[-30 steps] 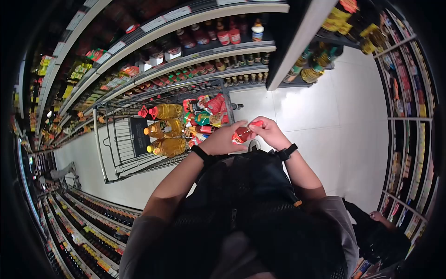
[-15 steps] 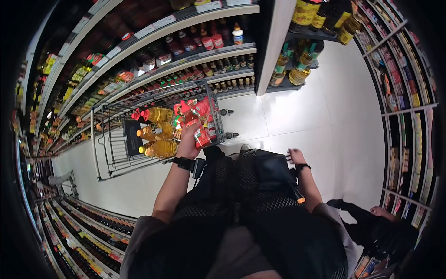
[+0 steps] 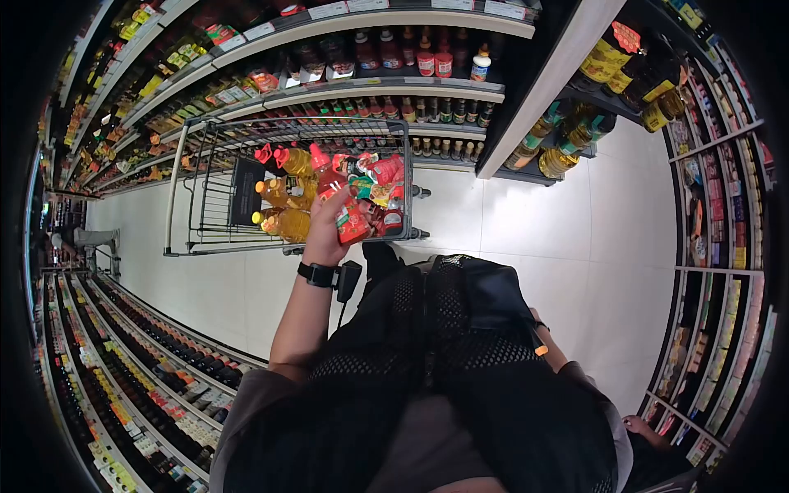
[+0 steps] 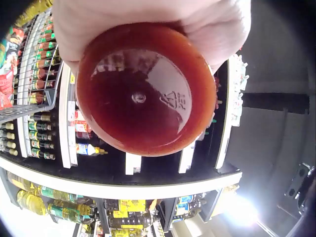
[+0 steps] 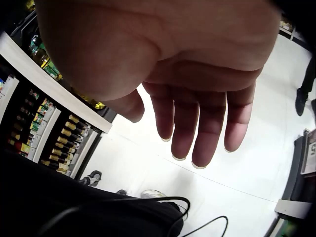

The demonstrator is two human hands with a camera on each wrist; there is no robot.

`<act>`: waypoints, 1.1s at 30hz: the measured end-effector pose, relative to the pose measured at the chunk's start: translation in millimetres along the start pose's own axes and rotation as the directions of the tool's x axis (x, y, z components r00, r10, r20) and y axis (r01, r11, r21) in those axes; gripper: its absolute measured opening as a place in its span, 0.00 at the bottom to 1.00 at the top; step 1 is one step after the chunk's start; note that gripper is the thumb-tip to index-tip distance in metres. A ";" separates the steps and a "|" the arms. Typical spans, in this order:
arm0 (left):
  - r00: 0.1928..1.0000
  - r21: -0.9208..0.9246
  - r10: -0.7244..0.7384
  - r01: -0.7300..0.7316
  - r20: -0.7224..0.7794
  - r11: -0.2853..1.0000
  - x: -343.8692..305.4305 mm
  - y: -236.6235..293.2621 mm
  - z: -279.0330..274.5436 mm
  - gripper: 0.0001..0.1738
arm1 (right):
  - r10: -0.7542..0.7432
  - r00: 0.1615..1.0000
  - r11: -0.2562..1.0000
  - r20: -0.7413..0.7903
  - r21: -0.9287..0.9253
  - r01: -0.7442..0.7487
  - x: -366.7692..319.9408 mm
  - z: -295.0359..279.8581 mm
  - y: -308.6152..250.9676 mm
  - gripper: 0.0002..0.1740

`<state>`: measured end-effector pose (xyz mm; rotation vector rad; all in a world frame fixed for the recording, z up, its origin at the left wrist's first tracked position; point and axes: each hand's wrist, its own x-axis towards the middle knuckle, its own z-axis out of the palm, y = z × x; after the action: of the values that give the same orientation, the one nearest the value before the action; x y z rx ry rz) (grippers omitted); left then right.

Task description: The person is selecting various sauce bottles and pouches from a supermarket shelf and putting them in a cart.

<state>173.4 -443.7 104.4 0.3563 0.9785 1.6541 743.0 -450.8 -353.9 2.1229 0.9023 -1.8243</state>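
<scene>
Tall store shelves (image 3: 460, 22) with lots of bottles stand by a pale floor (image 3: 534, 222). Next is a wire cart (image 3: 245, 191) with big yellow bottles (image 3: 289, 223) and bright packs (image 3: 385, 171). The left arm (image 3: 300, 324) reaches out. The right hand (image 5: 187, 84) is open, its fingers loose, holding nothing. The left hand (image 3: 327, 223) curls around a red bottle (image 3: 353, 220), tipped over the cart, well apart from the right hand.

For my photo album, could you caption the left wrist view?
Left hand gripping a red bottle, its round base to the camera, stocked shelves behind.
</scene>
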 end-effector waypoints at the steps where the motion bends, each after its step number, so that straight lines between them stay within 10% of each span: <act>1: 0.999 -0.004 0.010 -0.011 -0.050 1.000 -5.6 1.6 -8.7 0.13 | -0.087 0.996 0.994 -0.012 0.065 0.087 8.0 -0.7 -5.1 0.17; 3: 0.995 0.005 0.050 -0.050 -0.083 0.999 -10.1 1.1 -37.0 0.15 | -0.219 0.975 0.961 -0.027 -0.180 0.211 -127.3 -5.9 -112.7 0.19; 8: 0.987 -0.059 0.101 -0.109 -0.125 0.992 -25.3 11.6 -48.5 0.15 | -0.312 0.946 0.947 -0.090 -0.109 0.302 -110.6 -4.6 -166.6 0.19; 23: 0.984 -0.155 -0.001 -0.028 -0.180 0.988 -11.6 26.9 -93.7 0.29 | -0.145 0.988 0.910 0.055 -0.385 0.154 -150.8 18.4 -173.6 0.19; 33: 0.977 -0.046 -0.113 0.107 -0.182 0.993 56.9 28.2 -138.5 0.22 | -0.188 0.982 0.917 -0.027 -0.362 0.166 -150.4 54.9 -212.3 0.20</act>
<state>42.5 -450.1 26.8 0.1235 1.0843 1.6218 570.6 -358.3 -173.9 1.9269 1.3659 -1.5269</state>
